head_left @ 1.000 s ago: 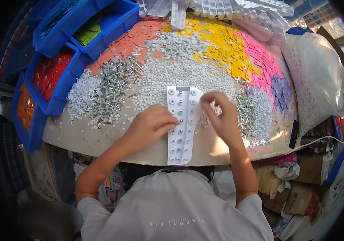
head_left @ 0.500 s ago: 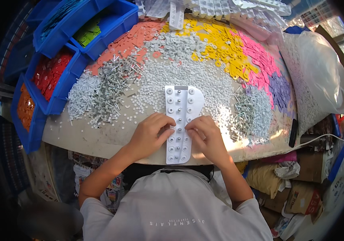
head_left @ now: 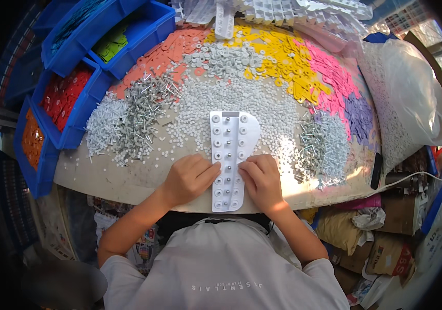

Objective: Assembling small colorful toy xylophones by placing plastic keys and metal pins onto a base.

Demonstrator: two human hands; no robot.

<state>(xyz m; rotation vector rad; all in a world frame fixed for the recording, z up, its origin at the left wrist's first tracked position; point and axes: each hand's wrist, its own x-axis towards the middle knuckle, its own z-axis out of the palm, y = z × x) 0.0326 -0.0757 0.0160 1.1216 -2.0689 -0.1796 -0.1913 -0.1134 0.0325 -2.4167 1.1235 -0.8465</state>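
A long white plastic jig [head_left: 251, 132] with one rounded side lies upright before me at the table's near edge. White ring-shaped pieces sit in a column along each of its sides, with a row of small metal heads down the middle. My left hand [head_left: 187, 181] is closed, thumb and fingertips together at the jig's left column. On the opposite side, my right hand [head_left: 263, 182] has its fingertips pinched against the right column. Anything between either hand's fingertips is too small or hidden to make out.
Small white discs [head_left: 231, 93] cover the table's middle. Metal rivets [head_left: 151, 103] lie left, more pins [head_left: 329, 150] right. Orange [head_left: 161, 57], yellow [head_left: 288, 62], pink [head_left: 332, 72] and purple pieces [head_left: 359, 116] spread behind. Blue bins [head_left: 84, 116] stand left; a filled plastic bag [head_left: 412, 98] stands right.
Both hands have moved slightly nearer along the jig, from higher pieces to lower ones. Their fingers have drawn closer together. The jig sits a little further left.
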